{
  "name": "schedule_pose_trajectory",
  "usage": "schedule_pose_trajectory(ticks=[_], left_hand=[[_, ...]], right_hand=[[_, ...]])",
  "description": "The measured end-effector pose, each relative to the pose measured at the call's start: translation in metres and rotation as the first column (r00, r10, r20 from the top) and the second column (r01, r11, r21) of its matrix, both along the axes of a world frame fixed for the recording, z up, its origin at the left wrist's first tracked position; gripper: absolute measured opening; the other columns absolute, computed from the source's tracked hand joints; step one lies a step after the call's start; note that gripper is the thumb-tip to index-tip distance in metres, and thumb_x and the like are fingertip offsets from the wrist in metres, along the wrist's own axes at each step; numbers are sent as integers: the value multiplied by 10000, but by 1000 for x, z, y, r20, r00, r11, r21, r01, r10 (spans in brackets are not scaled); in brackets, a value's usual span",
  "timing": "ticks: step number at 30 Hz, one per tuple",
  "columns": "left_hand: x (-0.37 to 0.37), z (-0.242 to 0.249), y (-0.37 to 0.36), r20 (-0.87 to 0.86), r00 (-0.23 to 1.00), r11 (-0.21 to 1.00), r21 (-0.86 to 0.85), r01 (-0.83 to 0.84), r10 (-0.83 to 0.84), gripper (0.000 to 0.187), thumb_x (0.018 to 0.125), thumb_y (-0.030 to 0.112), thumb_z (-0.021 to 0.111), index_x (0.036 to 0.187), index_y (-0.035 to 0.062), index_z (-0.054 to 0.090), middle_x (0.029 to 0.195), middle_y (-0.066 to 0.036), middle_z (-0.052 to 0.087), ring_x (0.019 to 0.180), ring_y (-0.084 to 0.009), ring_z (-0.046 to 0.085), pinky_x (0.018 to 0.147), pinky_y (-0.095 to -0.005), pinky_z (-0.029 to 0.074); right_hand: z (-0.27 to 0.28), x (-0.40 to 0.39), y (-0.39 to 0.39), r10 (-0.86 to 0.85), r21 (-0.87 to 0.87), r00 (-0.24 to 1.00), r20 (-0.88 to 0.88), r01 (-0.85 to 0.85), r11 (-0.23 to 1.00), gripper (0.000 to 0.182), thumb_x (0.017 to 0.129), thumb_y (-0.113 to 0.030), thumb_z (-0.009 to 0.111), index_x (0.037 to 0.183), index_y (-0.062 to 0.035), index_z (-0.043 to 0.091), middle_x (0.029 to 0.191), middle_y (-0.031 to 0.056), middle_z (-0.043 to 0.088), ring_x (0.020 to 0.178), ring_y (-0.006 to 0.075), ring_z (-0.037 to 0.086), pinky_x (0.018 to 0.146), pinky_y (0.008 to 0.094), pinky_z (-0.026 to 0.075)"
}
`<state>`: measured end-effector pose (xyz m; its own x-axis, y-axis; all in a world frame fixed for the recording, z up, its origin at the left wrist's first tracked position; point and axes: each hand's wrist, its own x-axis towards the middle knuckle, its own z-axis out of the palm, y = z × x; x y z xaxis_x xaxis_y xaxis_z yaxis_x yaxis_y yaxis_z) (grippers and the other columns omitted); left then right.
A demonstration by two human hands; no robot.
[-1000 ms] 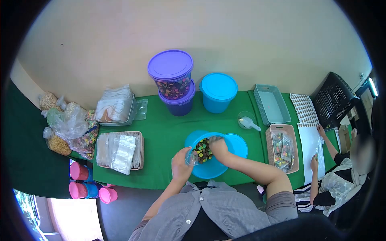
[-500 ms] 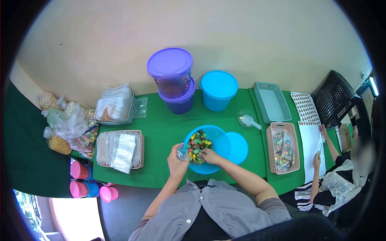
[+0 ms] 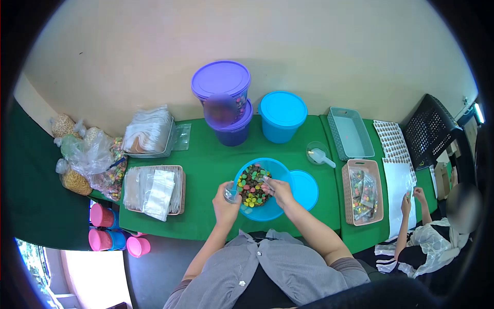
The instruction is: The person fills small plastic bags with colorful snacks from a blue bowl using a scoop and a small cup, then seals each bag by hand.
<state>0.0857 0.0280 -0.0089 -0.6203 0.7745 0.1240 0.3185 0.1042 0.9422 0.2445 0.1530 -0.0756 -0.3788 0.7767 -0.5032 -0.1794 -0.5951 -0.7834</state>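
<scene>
My left hand [image 3: 225,208] is closed around a small clear plastic cup [image 3: 231,194], held at the left rim of an open blue bucket [image 3: 278,177]. Inside the bucket lie colourful round candies [image 3: 253,196] in yellow, green, pink and brown. Over the bucket's right side, my right hand [image 3: 279,191] is raised just above the candies with its fingers pinched together. Something pale or see-through shows at its fingertips, too small to name. A round blue lid [image 3: 304,190] lies on the green cloth right beside the bucket.
Purple buckets [image 3: 221,80] stand stacked at the back beside a lidded blue bucket [image 3: 283,116]. Baskets of plastic bags [image 3: 159,190] and snack bags [image 3: 92,159] are leftward. Rightward are a scoop [image 3: 323,158], a basket of filled packets [image 3: 363,193] and a co-worker's hands [image 3: 411,198].
My right hand has lifted out of the candies and moved slightly right and up. The candies are more exposed. My left hand keeps the cup at the rim. The co-worker's hands came closer together.
</scene>
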Motion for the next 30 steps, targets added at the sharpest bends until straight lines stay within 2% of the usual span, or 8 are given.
schedule_pose_trajectory(ticks=[1,3,6,9,15,22,26,30], left_hand=[[0,1,1,13,1000,1000,-8,4,-4,388,739,-8,673,1118,4,591,1045,-129,663,969,-186,640,858,-315,505],[-4,-3,2,27,1000,1000,-14,-8,8,390,737,-11,673,1118,3,591,1052,-130,661,973,-191,640,864,-316,503],[-7,-3,3,34,999,999,-28,-21,22,391,735,-14,675,1117,1,592,1063,-134,658,983,-197,639,871,-318,503],[-9,-3,4,29,999,999,-35,-27,28,389,734,-16,677,1114,-1,593,1068,-137,656,993,-197,636,871,-319,503],[-9,-2,5,45,998,998,-40,-38,40,392,725,-20,676,1108,-4,594,1055,-138,664,987,-201,643,870,-321,505],[-17,-10,4,16,999,995,-90,-48,49,417,707,11,694,1112,-6,593,1052,-158,674,988,-224,658,876,-330,506],[-30,-24,4,11,999,991,-126,-44,46,430,702,20,702,1117,-6,591,1054,-159,677,994,-229,660,874,-340,509],[-37,-20,5,-201,978,992,-92,-82,62,499,723,74,755,1171,20,542,1046,-147,648,942,-231,644,898,-360,493]], right_hand=[[-3,1,-2,1,0,1000,1,-1,1000,240,917,-165,632,994,62,637,952,130,672,840,183,660,752,276,548],[-7,2,-5,-94,-64,969,-229,81,995,265,922,-131,603,1068,90,587,1015,167,653,921,218,656,823,302,557],[-7,6,-1,-170,-193,928,-332,109,975,279,927,-102,575,1116,101,542,1055,188,636,966,240,649,870,322,555],[0,8,-7,-185,-162,900,-396,129,978,278,929,-109,585,1122,86,539,1023,174,640,947,236,651,865,318,553],[15,1,-15,-318,-144,880,-352,284,948,249,943,-192,612,1040,33,563,927,114,630,884,205,655,817,316,563],[31,-1,-23,-345,-173,874,-342,302,937,252,951,-229,607,1001,12,553,890,106,626,809,185,647,740,295,565],[51,4,-30,-315,-75,905,-285,307,949,277,959,-266,594,941,8,568,797,83,621,693,156,630,635,282,538],[69,12,-29,-308,58,931,-198,325,944,300,962,-292,586,864,-9,586,729,74,618,599,133,597,551,265,488]])
